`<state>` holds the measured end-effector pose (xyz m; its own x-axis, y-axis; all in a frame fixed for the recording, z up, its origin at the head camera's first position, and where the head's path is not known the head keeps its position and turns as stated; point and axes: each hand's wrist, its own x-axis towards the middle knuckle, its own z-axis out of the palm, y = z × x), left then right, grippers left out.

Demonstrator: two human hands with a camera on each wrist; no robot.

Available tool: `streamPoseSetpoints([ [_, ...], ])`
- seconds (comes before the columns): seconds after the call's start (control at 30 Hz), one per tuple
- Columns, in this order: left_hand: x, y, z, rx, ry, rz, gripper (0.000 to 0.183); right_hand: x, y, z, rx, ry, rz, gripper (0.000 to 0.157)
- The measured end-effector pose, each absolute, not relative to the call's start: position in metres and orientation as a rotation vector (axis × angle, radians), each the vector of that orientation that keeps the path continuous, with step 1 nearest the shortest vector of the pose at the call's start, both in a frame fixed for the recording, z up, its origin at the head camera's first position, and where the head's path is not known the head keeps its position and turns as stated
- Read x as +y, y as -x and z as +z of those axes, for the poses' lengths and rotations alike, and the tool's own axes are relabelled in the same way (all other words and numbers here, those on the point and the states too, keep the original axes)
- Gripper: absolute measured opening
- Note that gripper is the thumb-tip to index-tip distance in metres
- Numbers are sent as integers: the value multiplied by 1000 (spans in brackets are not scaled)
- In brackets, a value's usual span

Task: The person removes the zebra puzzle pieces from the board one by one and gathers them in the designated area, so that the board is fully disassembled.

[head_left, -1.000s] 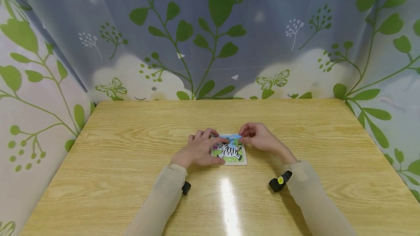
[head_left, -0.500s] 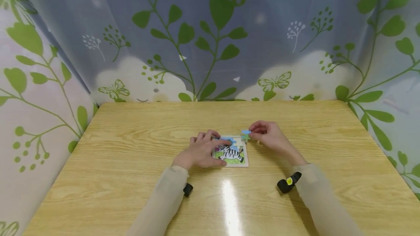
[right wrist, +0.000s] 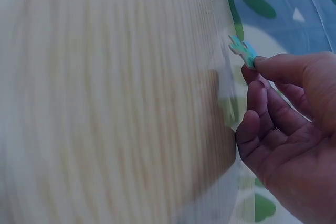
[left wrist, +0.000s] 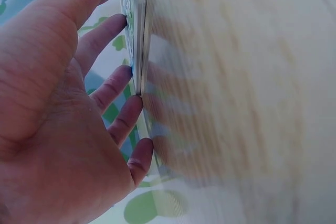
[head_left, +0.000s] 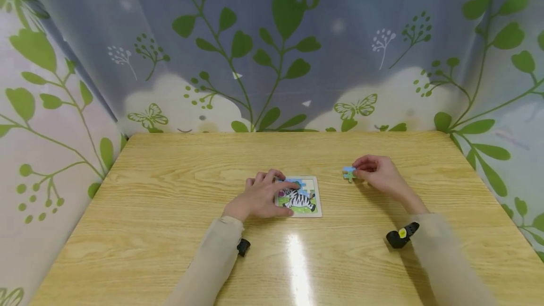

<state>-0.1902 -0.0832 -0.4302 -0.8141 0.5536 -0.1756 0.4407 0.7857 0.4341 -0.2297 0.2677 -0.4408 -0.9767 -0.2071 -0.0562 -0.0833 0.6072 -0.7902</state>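
One blue-and-green jigsaw piece (head_left: pixel 349 173) sits right of centre in the head view, and we see the right hand (head_left: pixel 384 176) pinching it between thumb and index finger. In the right wrist view we find the piece near the upper right, its knobbed end pointing away from the fingertips, the other fingers curled below; we cannot tell whether it touches the table. Well to its left, at the middle of the frame, we see the square zebra jigsaw puzzle (head_left: pixel 301 200) lying flat, a pale patch of its base showing at its upper right. The left hand (head_left: pixel 260 195) rests over the puzzle's left side without clutching it: the index finger reaches across the top and the thumb touches the lower edge. Under all this we see the wood-grain table (head_left: pixel 148 235), with a bright streak of glare (head_left: pixel 299 268) at the lower centre. Beige sleeves (head_left: pixel 208 254) enter from the bottom, and we notice a black wrist camera (head_left: pixel 397 239) at the right wrist, marked with yellow. Across the upper frame we see a blue-grey cloth backdrop (head_left: pixel 340 46) printed with green leaves and butterflies.
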Motion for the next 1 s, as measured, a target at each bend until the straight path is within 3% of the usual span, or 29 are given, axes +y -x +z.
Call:
streamPoseSetpoints([
  [0.57, -82, 192, -433, 2686, -770, 515, 62, 314, 229, -439, 2812, 211, -1123, 25],
  [1.0, -83, 190, -429, 2686, -769, 517, 63, 322, 229, -438, 2789, 178, -1117, 28],
])
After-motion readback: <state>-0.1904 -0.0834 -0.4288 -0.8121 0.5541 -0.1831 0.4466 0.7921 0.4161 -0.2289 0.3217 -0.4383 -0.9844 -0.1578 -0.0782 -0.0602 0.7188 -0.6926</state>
